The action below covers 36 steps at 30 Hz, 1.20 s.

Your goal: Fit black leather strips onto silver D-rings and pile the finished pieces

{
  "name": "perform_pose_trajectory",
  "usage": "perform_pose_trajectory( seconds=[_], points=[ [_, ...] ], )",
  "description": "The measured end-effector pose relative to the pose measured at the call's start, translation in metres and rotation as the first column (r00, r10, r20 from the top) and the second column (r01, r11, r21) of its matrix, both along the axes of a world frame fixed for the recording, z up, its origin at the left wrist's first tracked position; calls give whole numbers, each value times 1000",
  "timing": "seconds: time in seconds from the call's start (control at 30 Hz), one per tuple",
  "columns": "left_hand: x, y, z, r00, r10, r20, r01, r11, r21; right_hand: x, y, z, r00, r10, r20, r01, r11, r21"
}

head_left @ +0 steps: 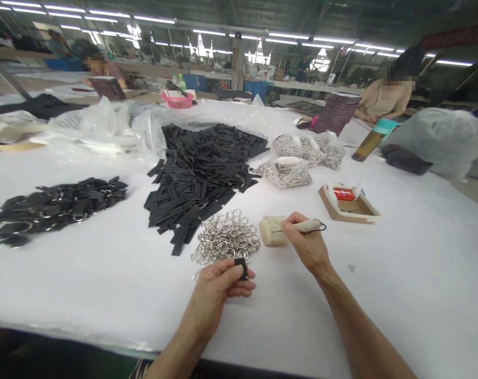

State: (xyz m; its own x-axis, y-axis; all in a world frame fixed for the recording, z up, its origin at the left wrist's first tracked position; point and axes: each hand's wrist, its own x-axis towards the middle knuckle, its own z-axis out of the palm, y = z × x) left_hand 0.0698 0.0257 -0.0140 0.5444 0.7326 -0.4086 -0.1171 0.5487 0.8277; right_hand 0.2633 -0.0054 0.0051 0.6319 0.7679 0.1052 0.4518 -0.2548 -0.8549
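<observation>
My left hand (219,287) pinches a small black strap piece (241,269), apparently folded, between thumb and fingers. A slim tool with a thick whitish handle (308,226) is gripped in my right hand (307,243). Its thin tip points left onto a cream-coloured block or tub (272,231); whether it dips in or only touches the top I cannot tell. Just beyond my left hand lies a heap of silver metal rings (229,237). Behind it spreads a large pile of flat black strap pieces (207,173).
Black straps fitted with rings (61,208) lie at the left. Bags of metal rings (288,172) stand behind the block. To the right are an open cardboard box (351,215) and a bottle (375,139). Plastic sheeting (105,126) covers the back left. Other people sit farther off.
</observation>
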Motion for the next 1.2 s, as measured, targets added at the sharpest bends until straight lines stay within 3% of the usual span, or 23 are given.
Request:
perform_pose_trajectory(
  seconds=[0.3, 0.43, 0.53, 0.63, 0.7, 0.77, 0.87, 1.2],
  points=[
    [-1, -2, -4, 1000, -9, 2, 9, 1000, -15, -5, 3, -10, 999, 11, 42, -10, 1000, -22],
    [-1, -2, -4, 1000, 2, 9, -2, 1000, -20, -4, 0, -6, 999, 21, 42, -20, 1000, -21],
    [-1, -2, -3, 1000, 29, 8, -29, 999, -25, -1, -4, 3, 1000, 8, 6, -8, 999, 35],
    [-2, -3, -2, 999, 40, 15, -40, 999, -25, 2, -7, 9, 989, 57, -140, -36, 988, 148],
    [-2, -4, -2, 999, 36, 31, -35, 999, -22, 2, -9, 10, 933, 176, -314, -107, 969, 224],
    [-2, -5, -3, 998, 32, 50, -31, 999, -22, -1, -11, 10, 822, 313, -475, -198, 940, 277],
    [-2, -6, -4, 997, 32, 69, -31, 999, -22, -11, -12, 9, 681, 434, -590, -299, 900, 318],
    [-5, -6, -3, 996, 27, 88, -27, 1000, -2, -27, -10, 4, 642, 473, -603, -346, 881, 323]
  ],
)
